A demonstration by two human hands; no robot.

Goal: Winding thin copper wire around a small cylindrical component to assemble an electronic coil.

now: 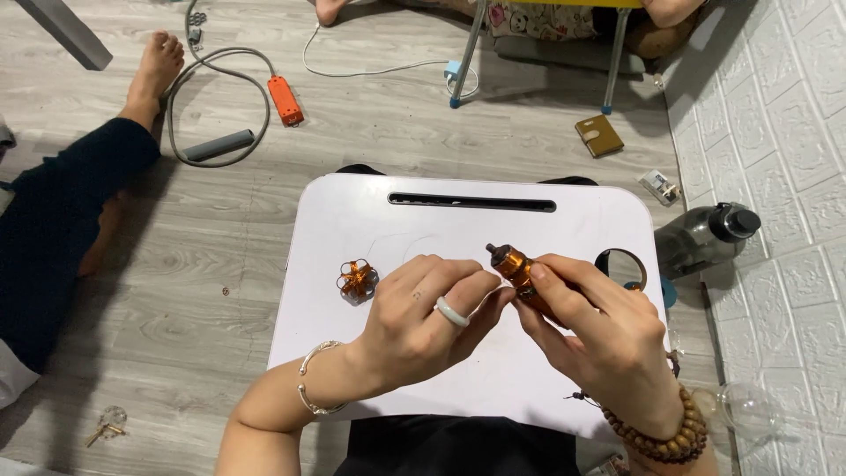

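My right hand [599, 339] grips a small copper-orange cylindrical bottle [514, 264] with a dark narrow tip, held tilted, tip pointing up-left. My left hand [423, 317], wearing a pale ring and a silver bangle, has its fingertips touching the lower end of the bottle next to the right thumb. Both hands hover over a white lap table [352, 211]. An orange, flower-shaped metal piece [357, 282] lies on the table just left of my left hand.
The table has a long slot [471, 203] at its far edge and a round cup hole [621, 264] at right. A dark water bottle [705, 236], a brown wallet [599, 135], an orange-ended cable [284, 99] and keys [106, 427] lie on the wooden floor. Another person's leg [70, 203] stretches at left.
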